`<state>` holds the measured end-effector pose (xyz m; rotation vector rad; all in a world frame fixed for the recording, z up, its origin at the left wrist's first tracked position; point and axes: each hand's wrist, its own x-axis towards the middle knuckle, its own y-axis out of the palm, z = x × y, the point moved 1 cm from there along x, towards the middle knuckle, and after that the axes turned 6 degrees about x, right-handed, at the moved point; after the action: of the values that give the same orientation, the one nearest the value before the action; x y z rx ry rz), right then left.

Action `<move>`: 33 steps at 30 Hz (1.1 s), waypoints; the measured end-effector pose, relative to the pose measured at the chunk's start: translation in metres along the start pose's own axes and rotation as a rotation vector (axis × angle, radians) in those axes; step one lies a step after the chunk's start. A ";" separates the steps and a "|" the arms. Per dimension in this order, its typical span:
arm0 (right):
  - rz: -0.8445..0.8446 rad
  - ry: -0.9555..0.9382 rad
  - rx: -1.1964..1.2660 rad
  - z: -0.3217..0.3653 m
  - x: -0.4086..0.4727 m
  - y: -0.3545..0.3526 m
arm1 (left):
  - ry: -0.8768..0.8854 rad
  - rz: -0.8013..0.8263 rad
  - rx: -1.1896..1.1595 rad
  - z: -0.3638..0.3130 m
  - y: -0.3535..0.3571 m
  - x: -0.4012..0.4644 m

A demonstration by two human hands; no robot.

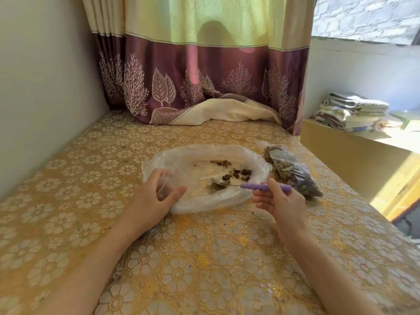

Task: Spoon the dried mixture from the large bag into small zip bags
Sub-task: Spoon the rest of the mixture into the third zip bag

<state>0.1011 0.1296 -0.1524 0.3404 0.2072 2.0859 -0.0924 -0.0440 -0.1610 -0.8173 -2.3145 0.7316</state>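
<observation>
We see a desk covered with a glossy gold oilcloth printed with white flower rings. On it, a little past the middle, lies the large, translucent white plastic bag, its mouth rolled down so that it sits open like a shallow bowl. Only a few dark brown clumps of the dried mixture lie inside, toward the far right of its floor.

Our right hand pinches the purple beaded handle of a small metal spoon, thumb and fingers curled round the handle; the spoon's bowl reaches left into the large bag, just beside the clumps. Our left hand grips a small clear zip bag at the near left rim of the large bag, fingers and thumb curled round it; the small bag is so transparent that we cannot tell what it holds.

Just beside the large bag's right edge lie filled small zip bags of green, brown and purple dried pieces, heaped together on the desk.

Behind the desk hangs a curtain, pale yellow above and maroon with leaf patterns below. On a ledge to the right sits a stack of folded cloths.
</observation>
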 end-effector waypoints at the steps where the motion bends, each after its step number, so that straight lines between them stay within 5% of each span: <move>1: -0.025 -0.010 -0.002 0.000 0.001 -0.001 | -0.002 0.002 -0.003 0.000 0.000 0.000; 13: -0.231 -0.204 -0.198 0.000 0.009 -0.014 | 0.006 -0.009 0.019 -0.003 0.000 -0.001; 22: -0.235 -0.283 -0.397 -0.009 0.014 -0.012 | -0.032 -0.009 0.053 0.001 0.000 0.001; 33: -0.221 -0.104 -0.155 -0.012 0.018 -0.019 | -0.014 -0.026 0.058 -0.002 0.000 0.000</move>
<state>0.1042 0.1549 -0.1663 0.3162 0.0198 1.8482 -0.0917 -0.0431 -0.1599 -0.7567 -2.3004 0.7915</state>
